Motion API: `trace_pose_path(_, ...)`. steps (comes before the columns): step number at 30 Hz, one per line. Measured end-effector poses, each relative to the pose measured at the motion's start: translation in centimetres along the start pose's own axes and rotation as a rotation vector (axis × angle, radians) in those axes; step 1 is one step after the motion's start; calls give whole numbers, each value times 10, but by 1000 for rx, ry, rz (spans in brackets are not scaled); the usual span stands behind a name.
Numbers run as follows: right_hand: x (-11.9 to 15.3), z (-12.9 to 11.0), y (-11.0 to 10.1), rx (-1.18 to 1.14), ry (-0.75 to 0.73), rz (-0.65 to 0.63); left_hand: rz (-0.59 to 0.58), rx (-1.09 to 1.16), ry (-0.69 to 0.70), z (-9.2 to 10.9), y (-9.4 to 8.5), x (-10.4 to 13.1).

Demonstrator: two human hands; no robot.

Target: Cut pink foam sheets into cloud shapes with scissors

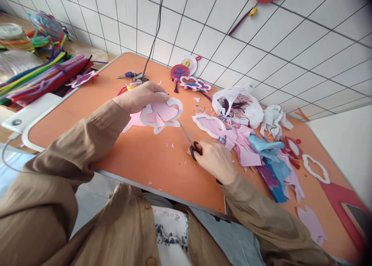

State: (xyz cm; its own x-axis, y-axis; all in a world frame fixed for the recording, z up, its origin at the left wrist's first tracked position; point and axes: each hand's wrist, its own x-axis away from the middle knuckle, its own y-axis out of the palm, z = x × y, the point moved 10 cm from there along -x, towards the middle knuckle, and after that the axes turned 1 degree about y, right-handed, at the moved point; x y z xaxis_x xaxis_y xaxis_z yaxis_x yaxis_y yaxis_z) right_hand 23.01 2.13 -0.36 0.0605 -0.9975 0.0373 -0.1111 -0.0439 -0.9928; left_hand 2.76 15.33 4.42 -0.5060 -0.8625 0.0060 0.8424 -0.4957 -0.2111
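My left hand (144, 97) grips a flower-shaped cutout (179, 106) with a white rim and a pink sheet across its middle, held a little above the orange table. A pink paper piece (135, 121) shows beneath it. My right hand (216, 159) has its fingers in the black handles of a pair of scissors (194, 148). The scissor blades point up and left, with their tips close to the cutout's lower right edge; whether they touch it I cannot tell. Small pink snippets lie on the table between my hands.
White-rimmed pink cutout (208, 125), pink and blue scraps (269, 151) and a white plastic bag (252, 109) lie to the right. Finished-looking ornaments (192, 82) and keys (138, 76) sit at the back. Bundled pipe cleaners (52, 80) and a white power bank (29, 113) are left.
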Motion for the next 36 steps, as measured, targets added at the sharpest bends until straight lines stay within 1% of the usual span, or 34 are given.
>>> trace_pose_path(2, -4, 6, 7, -33, 66, -65, 10, 21, 16, 7, -4, 3)
trace_pose_path(5, -10, 8, 12, -114, 42, -113, 13, 26, 61, 18, -5, 9)
trace_pose_path(8, -14, 9, 12, -219, -14, -180, -25, -22, 148, 32, 5, 17)
trace_pose_path(9, -15, 10, 10, -252, -29, -195, -57, -42, 188, 37, 11, 20)
trace_pose_path(10, -16, 11, 2, -288, -39, -176, -78, -65, 228, 42, 16, 23)
trace_pose_path(11, -18, 11, -10, -324, -47, -116, -111, -92, 259, 45, 22, 26)
trace_pose_path(12, -19, 11, -27, -348, -47, -21, -145, -102, 281, 47, 28, 28)
trace_pose_path(13, -18, 10, -56, -411, -77, 192, -169, -112, 299, 49, 34, 31)
trace_pose_path(14, -13, 2, -82, -462, -155, 370, -190, -116, 310, 50, 39, 33)
trace_pose_path(15, -7, -10, -101, -507, -262, 480, -205, -113, 315, 50, 42, 34)
trace_pose_path(16, -2, -24, -115, -550, -373, 558, -220, -108, 313, 50, 46, 35)
trace_pose_path(17, -1, -36, -120, -576, -437, 559, -233, -102, 306, 48, 49, 36)
trace_pose_path(18, -2, -47, -122, -605, -483, 554, -245, -98, 296, 46, 52, 36)
trace_pose_path(19, -6, -54, -120, -633, -488, 520, -256, -99, 284, 44, 54, 37)
trace_pose_path(21, -12, -61, -115, -666, -459, 511, -268, -110, 276, 40, 58, 37)
trace_pose_path(23, -16, -63, -109, -660, -430, 521, -267, -134, 292, 39, 60, 38)
trace_pose_path(26, -16, -62, -104, -584, -420, 559, -239, -176, 302, 37, 61, 37)
trace_pose_path(31, -13, -63, -104, -491, -468, 622, -188, -185, 246, 31, 62, 34)
trace_pose_path(36, -10, -63, -105, -488, -493, 682, -133, -191, 290, 36, 62, 35)
